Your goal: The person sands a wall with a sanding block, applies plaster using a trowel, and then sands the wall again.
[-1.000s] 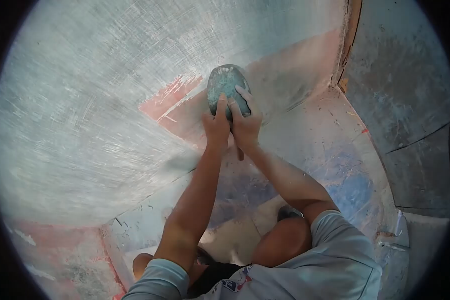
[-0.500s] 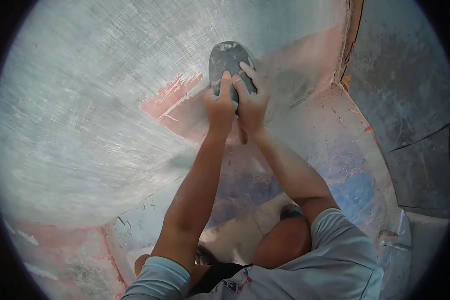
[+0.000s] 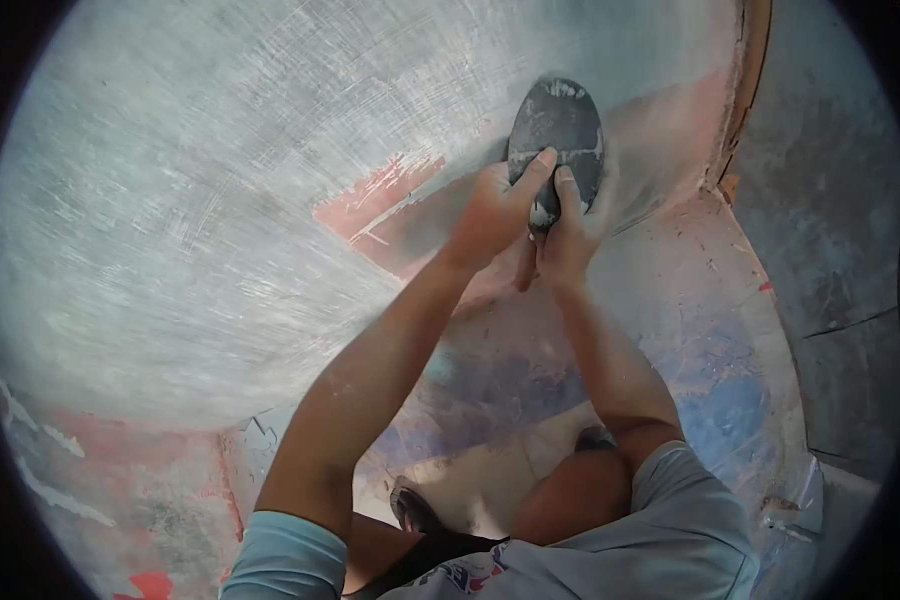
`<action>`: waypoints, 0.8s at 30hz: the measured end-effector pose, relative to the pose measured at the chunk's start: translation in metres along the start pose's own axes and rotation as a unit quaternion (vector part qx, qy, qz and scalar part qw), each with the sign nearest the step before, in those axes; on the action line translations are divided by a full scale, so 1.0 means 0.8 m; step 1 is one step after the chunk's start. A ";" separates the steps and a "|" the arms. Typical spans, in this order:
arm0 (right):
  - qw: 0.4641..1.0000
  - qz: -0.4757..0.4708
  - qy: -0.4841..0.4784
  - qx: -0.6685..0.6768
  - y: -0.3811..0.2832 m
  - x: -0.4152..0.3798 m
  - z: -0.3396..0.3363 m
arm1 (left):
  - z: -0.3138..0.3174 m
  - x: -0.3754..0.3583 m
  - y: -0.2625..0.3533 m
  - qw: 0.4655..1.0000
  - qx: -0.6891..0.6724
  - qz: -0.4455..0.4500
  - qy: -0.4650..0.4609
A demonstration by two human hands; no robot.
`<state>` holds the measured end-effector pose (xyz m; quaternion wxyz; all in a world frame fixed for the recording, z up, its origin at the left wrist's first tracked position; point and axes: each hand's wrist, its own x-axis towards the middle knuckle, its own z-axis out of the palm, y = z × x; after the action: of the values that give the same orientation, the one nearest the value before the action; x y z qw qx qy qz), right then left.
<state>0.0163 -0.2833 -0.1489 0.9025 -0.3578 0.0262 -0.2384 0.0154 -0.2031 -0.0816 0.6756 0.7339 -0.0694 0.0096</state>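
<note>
both hands, left (image 3: pixel 492 215) and right (image 3: pixel 568 235), close their grip on the disc (image 3: pixel 556 130); best kept flat against the hull (image 3: pixel 220 200), just above the red patch (image 3: pixel 375 195).

Bright daylight, fisheye vignette, slight blur

One dark oval trowel (image 3: pixel 557 125), two hands, perhaps one sandal (image 3: pixel 410 508).

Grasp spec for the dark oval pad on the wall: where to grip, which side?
Judging by the hold shown: take the oval pad at its lower edge, from below. It lies flat on the curved wall, so left hand and right hand press fingers on its face.
</note>
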 end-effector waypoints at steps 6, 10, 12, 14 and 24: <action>0.996 -0.040 -0.067 0.038 0.050 -0.055 0.012 | -0.040 -0.032 0.009 0.997 0.022 -0.070 0.007; 0.983 0.061 -0.173 0.013 0.099 -0.097 -0.012 | -0.072 -0.074 -0.014 0.997 0.033 -0.043 0.052; 0.986 0.036 -0.162 0.016 0.100 -0.122 0.002 | -0.097 -0.088 -0.025 0.996 0.037 -0.055 0.060; 0.969 0.078 -0.233 0.020 0.102 -0.142 -0.008 | -0.118 -0.105 -0.036 0.995 0.030 -0.059 0.068; 0.936 0.062 -0.320 -0.132 0.023 -0.138 -0.044 | -0.116 -0.163 -0.023 0.983 -0.035 -0.178 -0.012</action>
<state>-0.0816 -0.2448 -0.2010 0.8209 -0.5284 -0.2108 -0.0495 -0.1045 -0.0977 -0.1056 0.6906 0.7108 0.0541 -0.1218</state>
